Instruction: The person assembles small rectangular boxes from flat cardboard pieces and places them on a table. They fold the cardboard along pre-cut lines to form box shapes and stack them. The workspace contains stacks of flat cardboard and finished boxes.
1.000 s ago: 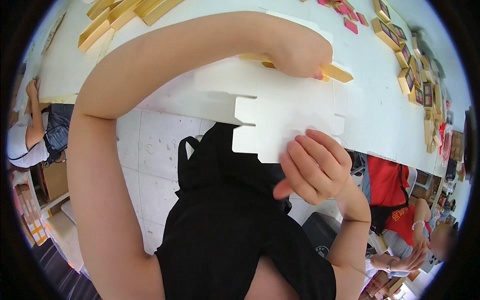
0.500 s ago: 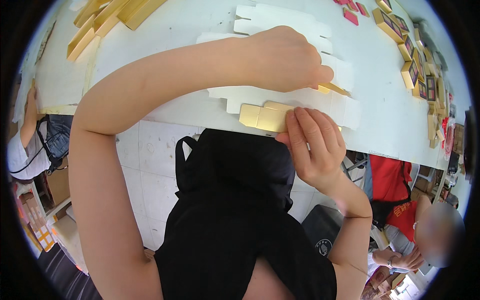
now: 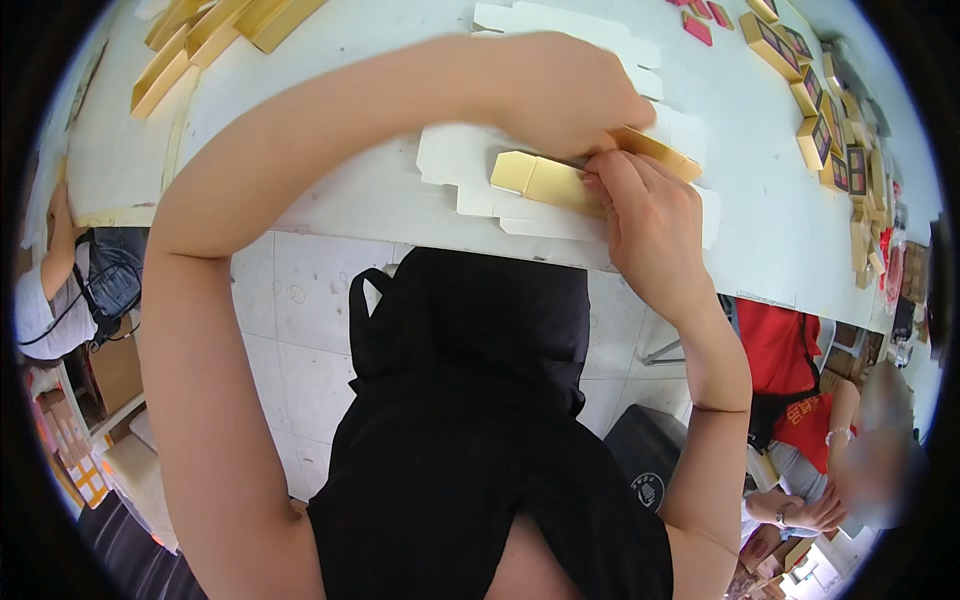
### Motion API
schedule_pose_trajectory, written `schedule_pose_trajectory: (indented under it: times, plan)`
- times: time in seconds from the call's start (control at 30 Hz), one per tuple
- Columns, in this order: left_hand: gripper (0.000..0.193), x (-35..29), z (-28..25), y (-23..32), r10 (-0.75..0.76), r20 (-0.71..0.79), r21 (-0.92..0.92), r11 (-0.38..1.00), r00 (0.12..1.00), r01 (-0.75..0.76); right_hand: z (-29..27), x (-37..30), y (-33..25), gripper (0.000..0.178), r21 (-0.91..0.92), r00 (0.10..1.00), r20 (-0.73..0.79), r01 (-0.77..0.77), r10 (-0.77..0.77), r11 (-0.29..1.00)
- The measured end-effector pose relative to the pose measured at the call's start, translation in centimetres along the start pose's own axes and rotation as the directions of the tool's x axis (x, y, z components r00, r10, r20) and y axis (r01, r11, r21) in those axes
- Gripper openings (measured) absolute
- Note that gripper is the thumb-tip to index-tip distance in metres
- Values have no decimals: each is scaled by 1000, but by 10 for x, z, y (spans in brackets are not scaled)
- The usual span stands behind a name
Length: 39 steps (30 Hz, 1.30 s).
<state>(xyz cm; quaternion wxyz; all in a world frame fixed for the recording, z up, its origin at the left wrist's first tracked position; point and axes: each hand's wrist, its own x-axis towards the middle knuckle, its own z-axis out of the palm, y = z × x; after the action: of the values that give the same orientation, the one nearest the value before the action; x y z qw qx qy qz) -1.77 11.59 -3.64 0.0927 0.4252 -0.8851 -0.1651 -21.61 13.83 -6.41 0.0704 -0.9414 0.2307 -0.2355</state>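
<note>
A gold carton (image 3: pixel 552 185), partly folded with its end flaps sticking out to the left, is held over a pile of flat white carton blanks (image 3: pixel 455 170). My right hand (image 3: pixel 655 225) pinches its near side, with the fingertips pressed together on the gold card. Curled over the far side is my left hand (image 3: pixel 575 95); its fingers are mostly hidden, and a gold panel (image 3: pixel 660 152) of the carton shows just below it. The blanks lie white side up under both hands, near the table's front edge.
Long open gold boxes (image 3: pixel 195 45) lie at the far left of the white table (image 3: pixel 330 190). Gold boxes with dark palettes (image 3: pixel 818 140) line the right side, near small pink pieces (image 3: pixel 697 28). Other people sit at the left and right (image 3: pixel 800 505).
Both hands and the gold carton have moved away from me, off the table's front edge. My right hand has turned more upright, and more of the carton's far panel shows.
</note>
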Motion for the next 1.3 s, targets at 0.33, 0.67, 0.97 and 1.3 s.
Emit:
schedule_pose_trajectory:
  times: [0.33,0.67,0.97,1.3]
  plan:
    - [16,-59,-17,21,177,-191,164,976,965,-147,-47,1,-43,9,450,966,-40,-211,255,868]
    - [9,-67,-9,2,499,-220,459,811,838,-362,-20,-35,5,24,214,952,146,236,-270,948]
    - [20,-114,36,39,406,-434,105,910,805,-402,-17,-24,4,19,435,966,59,203,-253,877]
    - [24,-106,80,64,282,-674,245,957,682,-153,17,-32,-11,21,103,877,-348,388,-332,916]
